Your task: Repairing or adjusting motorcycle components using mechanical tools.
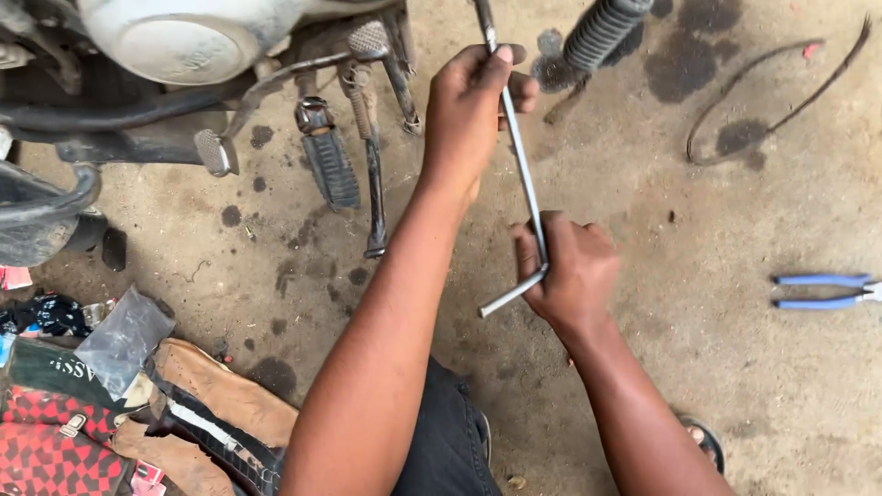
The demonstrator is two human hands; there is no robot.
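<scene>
A long thin L-shaped metal rod (520, 161) runs from the top of the view down to a short bent end at centre. My left hand (469, 110) grips its upper part, fingers wrapped around the shaft. My right hand (570, 271) holds the lower part at the bend, with the short leg sticking out to the left. Both hands are over an oil-stained concrete floor (661, 202). To the left stands the underside of a motorcycle (175, 41) with its footpeg (329, 161) and side stand (375, 197).
Blue-handled pliers (822, 291) lie on the floor at the right. A thin curved wire (772, 87) lies at the top right. A ribbed black rubber grip (602, 29) is at the top. A red-and-black patterned bag (55, 441) and a clear plastic bag (124, 340) sit at the lower left.
</scene>
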